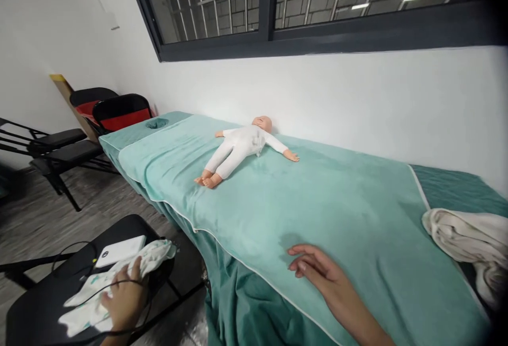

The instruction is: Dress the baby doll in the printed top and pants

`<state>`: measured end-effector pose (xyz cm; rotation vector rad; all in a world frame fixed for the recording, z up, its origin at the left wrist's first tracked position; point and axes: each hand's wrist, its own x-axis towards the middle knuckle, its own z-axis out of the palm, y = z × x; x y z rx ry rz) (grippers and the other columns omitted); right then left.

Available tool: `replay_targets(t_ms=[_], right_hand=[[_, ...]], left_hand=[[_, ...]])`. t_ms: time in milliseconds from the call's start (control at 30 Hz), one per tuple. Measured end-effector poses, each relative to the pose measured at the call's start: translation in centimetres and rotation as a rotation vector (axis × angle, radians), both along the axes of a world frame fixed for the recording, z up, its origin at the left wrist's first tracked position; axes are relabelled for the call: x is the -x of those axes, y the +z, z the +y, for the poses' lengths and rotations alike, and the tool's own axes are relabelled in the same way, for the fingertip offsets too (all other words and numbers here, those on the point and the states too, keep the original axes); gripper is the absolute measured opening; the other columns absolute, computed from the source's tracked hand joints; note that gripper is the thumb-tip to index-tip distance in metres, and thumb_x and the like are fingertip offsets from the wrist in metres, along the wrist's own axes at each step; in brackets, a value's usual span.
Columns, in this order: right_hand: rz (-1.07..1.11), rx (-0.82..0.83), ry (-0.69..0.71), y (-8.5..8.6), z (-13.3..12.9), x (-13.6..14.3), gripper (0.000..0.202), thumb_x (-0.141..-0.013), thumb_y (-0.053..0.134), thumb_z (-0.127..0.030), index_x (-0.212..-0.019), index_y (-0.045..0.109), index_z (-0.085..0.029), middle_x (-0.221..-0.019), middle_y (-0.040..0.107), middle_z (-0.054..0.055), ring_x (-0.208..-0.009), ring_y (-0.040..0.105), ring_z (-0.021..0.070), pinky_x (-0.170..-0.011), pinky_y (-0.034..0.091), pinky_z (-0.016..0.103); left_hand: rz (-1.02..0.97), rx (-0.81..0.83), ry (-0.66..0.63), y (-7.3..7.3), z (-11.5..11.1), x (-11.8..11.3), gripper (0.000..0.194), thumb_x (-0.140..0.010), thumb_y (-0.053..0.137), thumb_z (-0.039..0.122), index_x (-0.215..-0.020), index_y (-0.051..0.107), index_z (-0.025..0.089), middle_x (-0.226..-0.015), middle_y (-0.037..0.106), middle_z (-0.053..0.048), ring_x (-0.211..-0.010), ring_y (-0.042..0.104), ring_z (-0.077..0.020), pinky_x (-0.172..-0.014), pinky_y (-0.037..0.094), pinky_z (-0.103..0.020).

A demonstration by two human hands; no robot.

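Note:
A baby doll (242, 145) in a white suit lies on its back on the green-covered bed (333, 192), its head near the wall and its arms spread. On the black chair (35, 303) at the lower left is a crumpled white cloth (154, 256) with green marks. My left hand (126, 293) rests on this cloth, fingers apart, and a thin black cable crosses over it. My right hand (313, 266) is over the near part of the bed with its fingers loosely curved and nothing in them.
A white power bank or similar flat device (121, 251) and black cables lie on the chair. Folding chairs (123, 112) stand at the left. A beige cloth (468, 235) is bunched at the bed's right end. A wall and window run behind the bed.

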<state>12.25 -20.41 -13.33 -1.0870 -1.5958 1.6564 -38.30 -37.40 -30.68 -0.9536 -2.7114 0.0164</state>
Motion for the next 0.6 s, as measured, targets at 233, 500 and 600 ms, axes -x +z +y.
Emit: replay_targets(t_ms=[233, 500, 600], right_hand=[[0.076, -0.046, -0.072, -0.6, -0.7, 0.4, 0.031, -0.096, 0.052, -0.048, -0.110, 0.065, -0.024, -0.092, 0.068, 0.005, -0.090, 0.063, 0.0186, -0.086, 0.049, 0.031], [0.005, -0.235, -0.079, -0.3, -1.8, 1.2, 0.024, -0.097, 0.050, -0.040, -0.104, 0.067, -0.024, -0.094, 0.068, 0.004, -0.091, 0.065, 0.0191, -0.087, 0.051, 0.032], [-0.042, -0.263, -0.117, 0.0, -2.5, -0.2, 0.022, -0.097, 0.050, -0.037, -0.107, 0.067, -0.026, -0.107, 0.068, 0.005, -0.102, 0.065, 0.0204, -0.092, 0.051, 0.033]], left_hand=[[-0.051, -0.151, -0.028, 2.1, 2.6, -2.3, 0.060, -0.094, 0.028, 0.034, -0.149, 0.034, 0.009, -0.157, 0.030, -0.024, -0.149, 0.017, -0.0353, -0.111, 0.014, -0.071], [-0.199, -0.374, -0.429, -1.3, 0.6, -9.0, 0.068, -0.088, 0.038, 0.034, -0.154, 0.024, 0.024, -0.154, 0.035, -0.018, -0.146, 0.029, -0.0373, -0.116, 0.024, -0.063], [-0.387, -0.531, -0.612, -0.7, 1.9, -14.0, 0.068, -0.084, 0.048, 0.034, -0.150, 0.031, 0.035, -0.143, 0.047, -0.012, -0.135, 0.046, -0.0367, -0.111, 0.039, -0.056]])
